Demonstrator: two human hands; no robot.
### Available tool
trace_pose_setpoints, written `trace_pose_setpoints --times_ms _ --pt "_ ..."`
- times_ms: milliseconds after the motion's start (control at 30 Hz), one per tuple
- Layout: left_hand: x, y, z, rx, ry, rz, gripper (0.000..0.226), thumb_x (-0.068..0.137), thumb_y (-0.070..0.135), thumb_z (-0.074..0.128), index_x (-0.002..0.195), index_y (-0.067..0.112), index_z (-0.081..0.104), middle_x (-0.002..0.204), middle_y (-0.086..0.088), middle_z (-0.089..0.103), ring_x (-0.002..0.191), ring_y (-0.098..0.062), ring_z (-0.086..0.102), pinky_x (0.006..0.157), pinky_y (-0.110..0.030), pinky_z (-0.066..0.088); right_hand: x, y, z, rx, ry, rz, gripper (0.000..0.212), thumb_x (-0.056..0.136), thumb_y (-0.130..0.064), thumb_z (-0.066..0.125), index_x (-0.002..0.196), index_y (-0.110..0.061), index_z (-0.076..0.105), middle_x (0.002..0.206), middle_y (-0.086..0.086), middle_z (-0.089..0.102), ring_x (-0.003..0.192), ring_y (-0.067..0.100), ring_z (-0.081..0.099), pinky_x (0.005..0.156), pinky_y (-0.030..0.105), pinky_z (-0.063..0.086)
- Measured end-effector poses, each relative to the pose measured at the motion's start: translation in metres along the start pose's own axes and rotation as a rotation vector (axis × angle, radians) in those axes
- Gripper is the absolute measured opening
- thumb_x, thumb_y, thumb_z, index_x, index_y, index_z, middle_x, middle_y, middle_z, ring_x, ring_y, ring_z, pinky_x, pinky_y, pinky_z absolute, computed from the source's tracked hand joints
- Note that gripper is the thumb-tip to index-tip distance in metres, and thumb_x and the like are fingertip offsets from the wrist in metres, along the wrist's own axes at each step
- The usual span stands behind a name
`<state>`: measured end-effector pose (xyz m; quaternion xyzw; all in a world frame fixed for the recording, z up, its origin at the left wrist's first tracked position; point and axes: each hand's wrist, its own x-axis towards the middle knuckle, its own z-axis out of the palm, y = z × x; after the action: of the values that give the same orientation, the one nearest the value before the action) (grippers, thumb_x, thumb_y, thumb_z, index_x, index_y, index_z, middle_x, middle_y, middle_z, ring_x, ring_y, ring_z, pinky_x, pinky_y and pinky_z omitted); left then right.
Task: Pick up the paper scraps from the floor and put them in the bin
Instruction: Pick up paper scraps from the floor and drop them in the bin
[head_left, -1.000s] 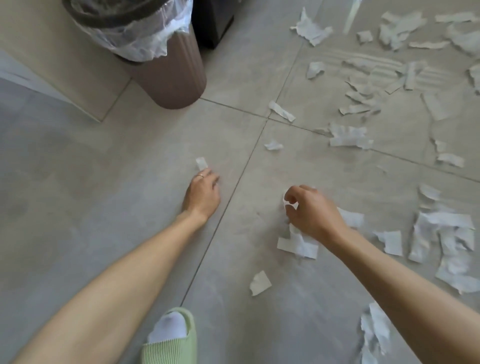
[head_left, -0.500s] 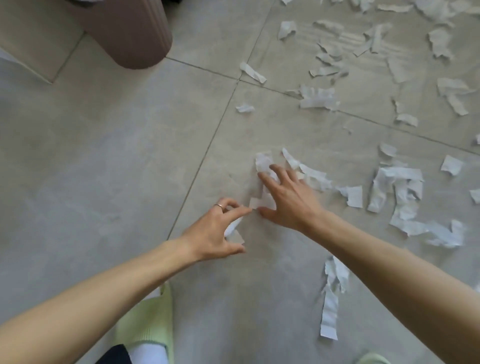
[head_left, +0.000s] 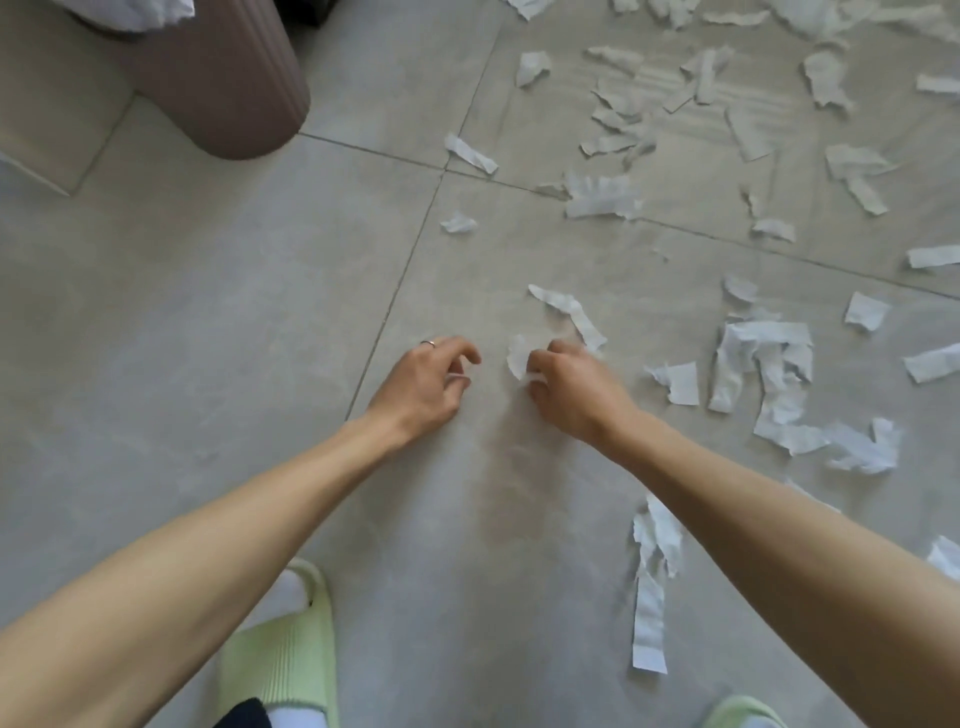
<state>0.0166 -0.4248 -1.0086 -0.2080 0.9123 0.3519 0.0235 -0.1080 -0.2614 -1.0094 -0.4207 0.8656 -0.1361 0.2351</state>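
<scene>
Both hands work low over the grey tiled floor (head_left: 208, 322). The right hand (head_left: 571, 389) has its fingers curled round white paper scraps (head_left: 518, 356); the left hand (head_left: 426, 384) pinches a thin sliver. Best to bunch each handful tightly — loose bits could drop — before carrying them to the ribbed brown bin (head_left: 228, 83) at eleven o'clock. Most scraps (head_left: 758, 374) lie from one to four o'clock.

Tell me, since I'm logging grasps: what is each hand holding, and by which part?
The right hand grips a paper scrap by its lower edge. The left hand pinches a thin white sliver, mostly hidden.
</scene>
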Motion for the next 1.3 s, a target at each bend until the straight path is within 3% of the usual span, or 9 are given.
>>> trace_pose_setpoints --times_ms 200,367,533,733,833,933,1033,1200,1300 --pt "0.059 0.036 0.013 0.039 -0.078 -0.023 0.059 0.079 -0.003 0.039 0.131 0.02 0.051 0.122 -0.011 0.046 0.103 -0.03 0.058 0.093 -0.039 0.049 -0.014 0.026 -0.024 0.093 0.078 0.052 0.043 0.083 -0.005 0.047 0.124 -0.015 0.048 0.116 0.012 0.055 0.092 0.038 0.058 0.071 0.038 0.046" --pt "0.097 0.056 0.024 0.348 -0.173 0.011 0.062 0.089 0.046 0.056 0.144 0.034 0.032 0.124 -0.008 0.037 0.089 -0.03 0.06 0.081 -0.037 0.049 -0.01 0.046 -0.037 0.132 0.132 0.24 0.052 0.084 -0.008 0.045 0.134 -0.021 0.043 0.122 0.011 0.051 0.102 0.036 0.057 0.079 0.036 0.046" --pt "0.115 0.053 0.042 0.125 -0.11 0.101 0.025 0.087 0.04 0.064 0.104 0.022 0.068 0.105 -0.003 0.048 0.078 -0.026 0.06 0.076 -0.033 0.05 -0.019 0.06 -0.042 0.165 0.237 0.235 0.032 0.084 -0.008 0.052 0.112 -0.015 0.066 0.106 0.008 0.058 0.091 0.034 0.061 0.077 0.035 0.049" --pt "0.109 0.071 0.054 -0.065 0.089 0.034 0.023 0.093 0.018 0.049 0.072 0.008 0.044 0.071 -0.006 0.047 0.068 -0.025 0.045 0.064 -0.038 0.039 -0.041 0.088 -0.051 0.017 0.418 0.22 0.011 0.08 -0.016 0.061 0.087 -0.008 0.064 0.099 0.009 0.057 0.09 0.032 0.057 0.066 0.036 0.048" --pt "0.111 0.097 0.063 0.015 -0.071 0.125 0.017 0.084 0.015 0.053 0.073 0.012 0.041 0.064 -0.005 0.048 0.063 -0.027 0.044 0.055 -0.034 0.031 -0.049 0.116 -0.043 -0.163 0.382 0.287 0.037 0.076 -0.041 0.06 0.1 -0.013 0.06 0.135 0.017 0.046 0.126 0.042 0.038 0.098 0.053 0.04" --pt "0.119 0.118 0.072 0.092 -0.131 0.17 0.006 0.085 0.015 0.046 0.088 0.014 0.041 0.071 -0.01 0.054 0.067 -0.033 0.048 0.057 -0.035 0.035 -0.053 0.136 -0.026 -0.18 0.28 0.387 0.063 0.08 -0.058 0.046 0.132 -0.022 0.048 0.152 0.017 0.027 0.138 0.047 0.023 0.107 0.059 0.028" --pt "0.13 0.131 0.081 0.243 -0.074 0.149 0.014 0.091 0.019 0.039 0.103 0.012 0.038 0.08 -0.02 0.059 0.073 -0.041 0.056 0.06 -0.039 0.04 -0.056 0.144 -0.014 -0.108 0.327 0.406 0.053 0.088 -0.049 0.041 0.129 -0.018 0.053 0.137 0.021 0.048 0.122 0.045 0.045 0.099 0.056 0.041" --pt "0.138 0.128 0.095 0.498 -0.091 0.081 0.047 0.095 0.054 0.038 0.116 0.012 0.036 0.102 -0.022 0.064 0.091 -0.044 0.062 0.066 -0.04 0.038 -0.059 0.144 -0.008 0.036 0.548 0.244 0.019 0.077 0.005 0.061 0.093 -0.005 0.065 0.09 0.015 0.058 0.082 0.034 0.053 0.065 0.042 0.052" --pt "0.136 0.124 0.1 0.531 -0.086 0.129 0.036 0.1 0.044 0.032 0.108 0.011 0.041 0.107 -0.022 0.061 0.093 -0.044 0.06 0.068 -0.041 0.038 -0.059 0.141 -0.016 0.264 0.596 0.233 0.016 0.079 0.003 0.053 0.086 -0.002 0.066 0.083 0.015 0.057 0.074 0.029 0.057 0.063 0.034 0.049"
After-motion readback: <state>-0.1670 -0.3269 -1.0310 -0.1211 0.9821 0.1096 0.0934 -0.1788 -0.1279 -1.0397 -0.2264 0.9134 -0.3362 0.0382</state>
